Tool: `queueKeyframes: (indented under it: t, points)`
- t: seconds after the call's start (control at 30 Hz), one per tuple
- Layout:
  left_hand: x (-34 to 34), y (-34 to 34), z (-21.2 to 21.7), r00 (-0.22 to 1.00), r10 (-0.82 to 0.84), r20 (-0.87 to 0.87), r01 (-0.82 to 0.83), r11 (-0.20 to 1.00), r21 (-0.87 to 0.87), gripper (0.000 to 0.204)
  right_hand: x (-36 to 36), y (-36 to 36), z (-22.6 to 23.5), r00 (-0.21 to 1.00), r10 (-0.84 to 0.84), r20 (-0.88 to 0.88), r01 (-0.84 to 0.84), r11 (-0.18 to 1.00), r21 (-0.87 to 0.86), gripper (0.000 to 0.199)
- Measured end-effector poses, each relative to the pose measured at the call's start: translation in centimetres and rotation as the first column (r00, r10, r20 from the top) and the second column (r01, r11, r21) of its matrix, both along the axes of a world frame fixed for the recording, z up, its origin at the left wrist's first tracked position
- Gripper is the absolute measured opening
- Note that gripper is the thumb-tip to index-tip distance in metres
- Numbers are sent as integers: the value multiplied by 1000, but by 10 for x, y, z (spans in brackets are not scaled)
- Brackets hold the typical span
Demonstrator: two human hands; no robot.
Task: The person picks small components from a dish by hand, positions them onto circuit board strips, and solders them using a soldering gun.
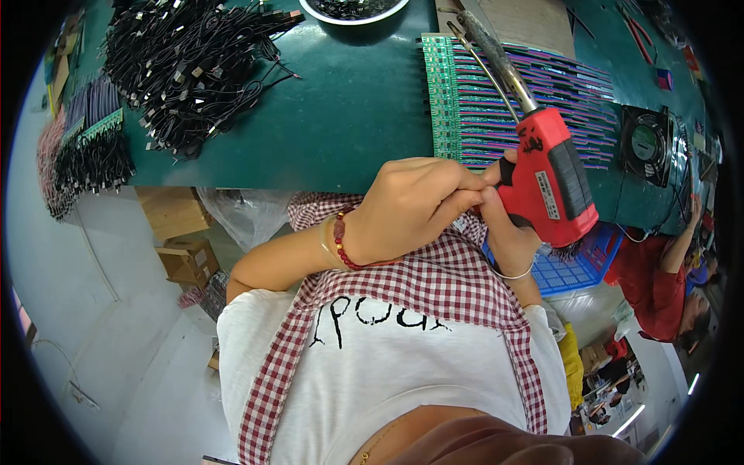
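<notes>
My right hand (509,236) is wrapped round the grip of a red-and-black soldering gun (549,182), its metal tip pointing up and away over the bench. In front of my chest, my left hand (411,205) is closed in a pinch, its fingertips meeting my right thumb beside the gun's trigger. Whatever lies between those fingertips, if anything, is too small to make out. Just beyond both hands lies a green strip of small circuit boards (443,101), with rows of dark, pink and blue wires (535,108) running off to the right, partly hidden behind the gun.
A big heap of black cables (194,70) covers the far left of the green bench (349,116). A white bowl (356,17) of small dark parts stands at the back. Right are a black fan (647,145) and another person in red (647,283). A blue crate (573,267) sits below.
</notes>
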State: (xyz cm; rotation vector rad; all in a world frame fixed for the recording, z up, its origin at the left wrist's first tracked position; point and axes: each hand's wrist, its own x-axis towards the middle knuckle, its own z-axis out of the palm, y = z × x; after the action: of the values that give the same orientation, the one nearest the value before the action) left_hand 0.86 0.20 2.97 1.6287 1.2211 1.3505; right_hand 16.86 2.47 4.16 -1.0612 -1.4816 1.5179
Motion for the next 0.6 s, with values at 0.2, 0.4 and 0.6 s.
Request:
queueKeyframes:
  t: [0.2,0.4,0.6]
  points:
    - [-10,1,2,971,-125,-204,90,981,-173,9,1,0,-1,981,65,185,-82,993,84,31]
    - [-28,11,22,958,-270,-101,207,888,-411,9,12,-7,-25,887,59,459,-118,988,102,33]
    - [-40,23,2,968,-215,131,250,768,-590,7,4,0,-7,988,26,150,-30,999,22,14]
